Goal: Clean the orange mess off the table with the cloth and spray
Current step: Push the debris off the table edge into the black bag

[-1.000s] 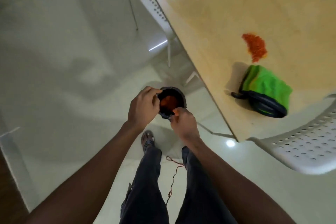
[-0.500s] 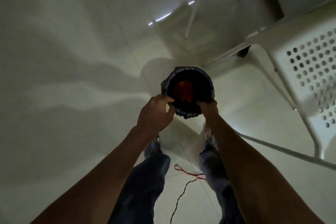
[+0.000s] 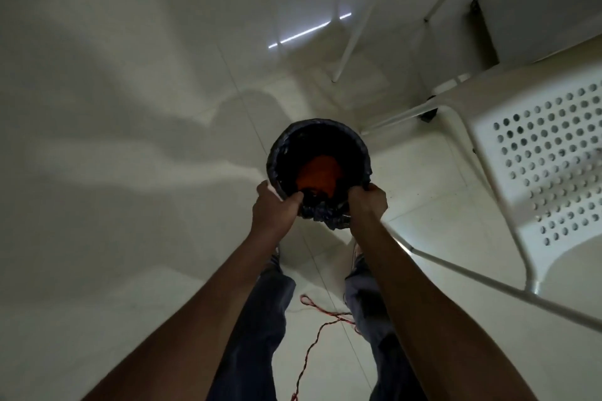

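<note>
Both hands hold a small round bin lined with a black bag (image 3: 319,140) out over the floor. His left hand (image 3: 275,207) curls round the near left part of the rim, thumb hooked on the edge, and his right hand (image 3: 369,202) grips the near right part where the bag plastic bunches up. Down inside the bin lies an orange heap (image 3: 317,177), the only bit of the orange mess I can see from here; the table top, the cloth and the spray are out of sight. Below the bin are his legs in dark trousers (image 3: 257,319), with a thin red cord (image 3: 312,342) trailing across the pale tiled floor (image 3: 130,172) between them. To his right stands a white chair with a perforated seat (image 3: 553,153), near the bin but apart from it.
</note>
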